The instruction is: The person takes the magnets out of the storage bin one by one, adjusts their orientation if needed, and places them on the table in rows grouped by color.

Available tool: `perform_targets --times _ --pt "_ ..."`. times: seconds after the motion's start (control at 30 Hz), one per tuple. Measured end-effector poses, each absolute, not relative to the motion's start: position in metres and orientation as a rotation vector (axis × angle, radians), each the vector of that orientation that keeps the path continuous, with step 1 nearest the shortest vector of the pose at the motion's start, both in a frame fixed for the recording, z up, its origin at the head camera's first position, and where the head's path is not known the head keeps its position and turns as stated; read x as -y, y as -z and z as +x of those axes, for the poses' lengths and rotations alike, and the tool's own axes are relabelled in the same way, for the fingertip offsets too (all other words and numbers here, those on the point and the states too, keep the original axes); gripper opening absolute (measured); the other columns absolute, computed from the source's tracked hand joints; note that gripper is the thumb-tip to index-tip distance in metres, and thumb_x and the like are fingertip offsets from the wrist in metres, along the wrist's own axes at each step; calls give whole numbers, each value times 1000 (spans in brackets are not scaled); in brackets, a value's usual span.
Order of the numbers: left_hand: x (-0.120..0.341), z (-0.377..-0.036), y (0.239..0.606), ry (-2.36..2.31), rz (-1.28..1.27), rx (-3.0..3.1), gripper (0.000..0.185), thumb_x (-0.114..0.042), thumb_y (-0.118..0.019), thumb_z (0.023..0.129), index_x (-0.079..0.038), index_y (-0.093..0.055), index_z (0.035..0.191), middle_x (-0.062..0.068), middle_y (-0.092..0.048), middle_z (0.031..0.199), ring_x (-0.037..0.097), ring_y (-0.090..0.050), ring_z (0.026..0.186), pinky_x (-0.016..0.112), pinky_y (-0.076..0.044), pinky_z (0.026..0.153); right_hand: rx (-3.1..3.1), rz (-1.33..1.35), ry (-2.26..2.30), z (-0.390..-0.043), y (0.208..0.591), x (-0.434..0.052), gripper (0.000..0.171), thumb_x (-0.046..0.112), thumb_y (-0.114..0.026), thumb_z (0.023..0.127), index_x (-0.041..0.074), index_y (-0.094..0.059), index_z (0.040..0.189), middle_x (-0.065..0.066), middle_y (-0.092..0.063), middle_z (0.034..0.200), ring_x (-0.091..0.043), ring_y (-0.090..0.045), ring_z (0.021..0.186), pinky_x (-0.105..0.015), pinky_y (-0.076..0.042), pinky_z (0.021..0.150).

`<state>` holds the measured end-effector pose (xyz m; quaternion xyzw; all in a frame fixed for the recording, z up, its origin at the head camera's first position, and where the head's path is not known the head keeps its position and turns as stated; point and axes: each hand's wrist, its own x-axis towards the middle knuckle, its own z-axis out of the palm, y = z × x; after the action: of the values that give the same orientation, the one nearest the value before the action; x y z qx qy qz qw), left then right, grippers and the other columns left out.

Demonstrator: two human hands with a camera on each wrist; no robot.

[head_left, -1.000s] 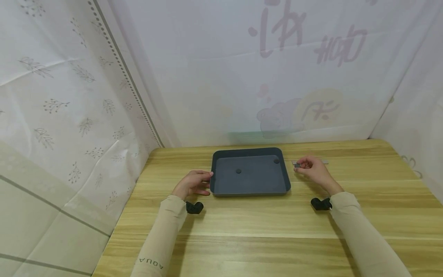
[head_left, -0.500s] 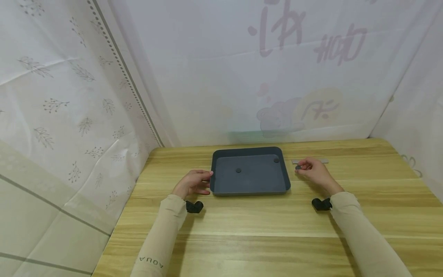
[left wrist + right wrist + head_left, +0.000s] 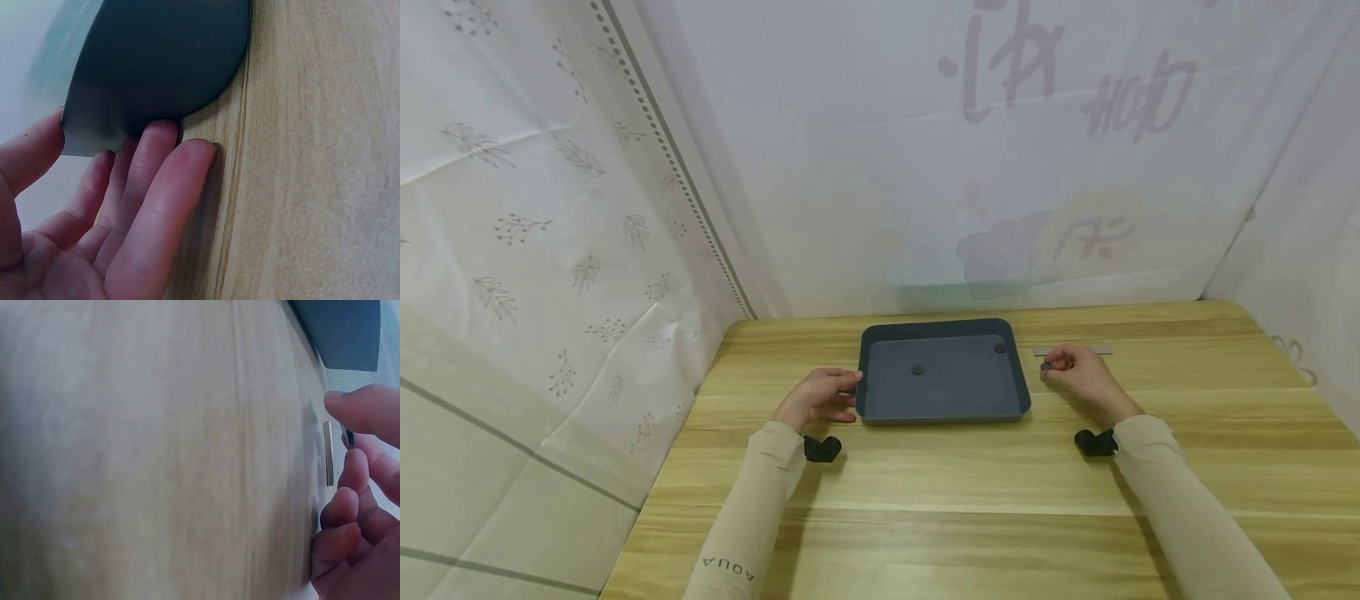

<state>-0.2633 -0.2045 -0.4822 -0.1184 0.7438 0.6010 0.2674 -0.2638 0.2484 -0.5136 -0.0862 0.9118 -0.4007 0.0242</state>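
Note:
A dark grey rectangular tray with raised walls lies on the wooden table. My left hand is at its left side. In the left wrist view, the thumb touches the tray's rim, while loosely extended fingers rest against the outer wall. Right of the tray, my right hand pinches a small dark round disc between thumb and forefinger; the right wrist view shows only its thin edge. Inside the tray are two similar dark discs, one on the floor and another by the right wall.
Behind my right hand, a flat grey strip lies on the table. A patterned curtain hangs along the table's far edge and down its left side. Each wrist carries a black camera mount.
My right hand has drawn slightly toward me with the disc, which has turned between the fingertips. The strip behind it shows more fully. My left hand and the tray stay put.

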Motion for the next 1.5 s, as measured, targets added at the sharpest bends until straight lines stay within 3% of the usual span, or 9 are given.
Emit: perform_targets --times 1.5 --pt "204 -263 482 -1643 -329 -1993 37 -29 -60 97 -2 -58 121 9 -59 105 17 -63 79 40 -60 71 -2811 -225 1175 -260 508 -245 23 13 -64 91 -3 -63 107 -15 -63 97 -23 -56 87 -33 -46 76"
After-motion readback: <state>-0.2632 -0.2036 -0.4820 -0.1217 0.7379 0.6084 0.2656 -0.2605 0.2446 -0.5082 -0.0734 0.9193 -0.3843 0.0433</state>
